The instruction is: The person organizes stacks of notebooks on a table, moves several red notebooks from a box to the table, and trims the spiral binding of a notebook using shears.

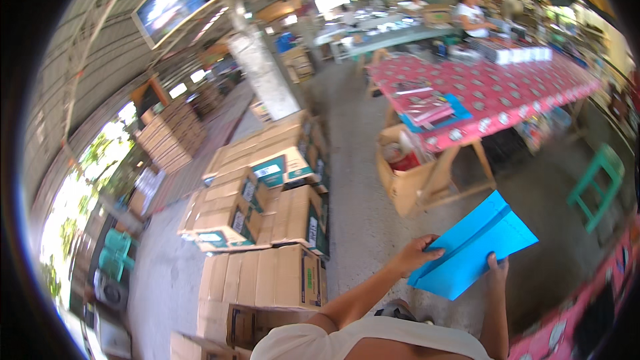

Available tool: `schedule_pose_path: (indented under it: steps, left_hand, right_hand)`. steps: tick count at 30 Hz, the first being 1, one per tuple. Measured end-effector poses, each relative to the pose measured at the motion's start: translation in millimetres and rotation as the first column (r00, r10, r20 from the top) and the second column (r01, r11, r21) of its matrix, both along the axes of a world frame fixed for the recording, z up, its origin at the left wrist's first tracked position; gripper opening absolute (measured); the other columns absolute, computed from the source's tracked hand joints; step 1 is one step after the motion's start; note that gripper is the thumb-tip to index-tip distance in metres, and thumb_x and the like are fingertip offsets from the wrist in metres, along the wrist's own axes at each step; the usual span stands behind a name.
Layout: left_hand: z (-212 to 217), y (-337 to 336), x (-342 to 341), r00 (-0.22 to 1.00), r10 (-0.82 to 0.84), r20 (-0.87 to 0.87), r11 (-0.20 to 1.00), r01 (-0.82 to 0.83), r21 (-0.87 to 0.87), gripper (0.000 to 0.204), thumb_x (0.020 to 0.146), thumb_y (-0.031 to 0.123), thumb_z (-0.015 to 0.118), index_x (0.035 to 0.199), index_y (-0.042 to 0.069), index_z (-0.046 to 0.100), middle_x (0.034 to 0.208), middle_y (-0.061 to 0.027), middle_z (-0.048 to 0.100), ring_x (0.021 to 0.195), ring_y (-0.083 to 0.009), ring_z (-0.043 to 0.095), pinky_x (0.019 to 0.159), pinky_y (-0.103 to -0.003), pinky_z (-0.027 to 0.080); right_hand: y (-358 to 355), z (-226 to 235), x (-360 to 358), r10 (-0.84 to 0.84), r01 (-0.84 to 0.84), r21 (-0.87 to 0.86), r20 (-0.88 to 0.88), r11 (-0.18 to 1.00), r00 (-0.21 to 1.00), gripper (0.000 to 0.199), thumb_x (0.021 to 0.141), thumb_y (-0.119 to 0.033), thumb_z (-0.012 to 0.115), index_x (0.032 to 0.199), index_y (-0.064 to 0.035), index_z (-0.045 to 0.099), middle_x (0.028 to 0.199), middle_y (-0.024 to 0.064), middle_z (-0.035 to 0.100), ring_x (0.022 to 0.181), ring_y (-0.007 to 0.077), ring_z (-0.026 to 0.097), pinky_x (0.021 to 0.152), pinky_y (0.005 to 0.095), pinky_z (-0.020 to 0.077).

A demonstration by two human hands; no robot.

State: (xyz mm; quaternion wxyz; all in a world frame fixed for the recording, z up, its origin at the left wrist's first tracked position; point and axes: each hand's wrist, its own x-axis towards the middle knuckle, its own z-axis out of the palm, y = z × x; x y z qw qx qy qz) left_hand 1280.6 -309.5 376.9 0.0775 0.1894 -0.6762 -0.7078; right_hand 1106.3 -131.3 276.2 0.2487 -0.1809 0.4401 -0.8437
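Between my two hands is a bright blue folded sheet (460, 250), card or paper, with a crease running along its length and one corner pointing up and away. My left hand (420, 257) pinches its left edge, thumb on top. At the lower right edge, my right hand (497, 268) grips it with the thumb showing on the front; the other fingers are hidden behind the sheet. The sheet is held in the air in front of my body, above the concrete floor.
Stacked cardboard boxes (260, 210) stand to my left. Ahead is a table with a pink patterned cover (493, 93), bearing pink and blue sheets and stacked booklets. Under it sits an open carton (400, 180). A green stool (597, 187) stands right; a person (472, 17) works beyond.
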Motion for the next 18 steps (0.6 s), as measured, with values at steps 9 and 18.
schedule_pose_path:
  steps: [9,18]
  left_hand:
    - [8.7,-108.1,-58.9,0.878,0.478,0.028,0.828,-0.461,0.319,0.024,0.085,0.018,0.062,0.099,-0.001,0.062,0.090,-0.0097,0.065,0.077,-0.0165,0.063,0.070,-0.032,0.053]
    - [-0.3,-244.2,-201.7,0.860,0.508,-0.040,0.842,-0.487,0.234,0.022,0.081,0.023,0.067,0.090,0.002,0.064,0.075,-0.0044,0.063,0.062,-0.0126,0.059,0.057,-0.027,0.048]
  right_hand:
    - [-153.4,34.8,-72.6,-0.080,0.131,0.207,-0.238,0.969,0.968,0.031,0.086,-0.020,0.061,0.100,0.0070,0.057,0.091,0.0079,0.061,0.081,0.0149,0.053,0.074,0.0301,0.0426]
    - [-246.9,33.0,-252.0,-0.295,0.407,0.213,-0.415,0.888,0.861,0.033,0.084,-0.022,0.062,0.098,0.0071,0.058,0.088,0.0100,0.062,0.080,0.0157,0.054,0.073,0.0315,0.0441]
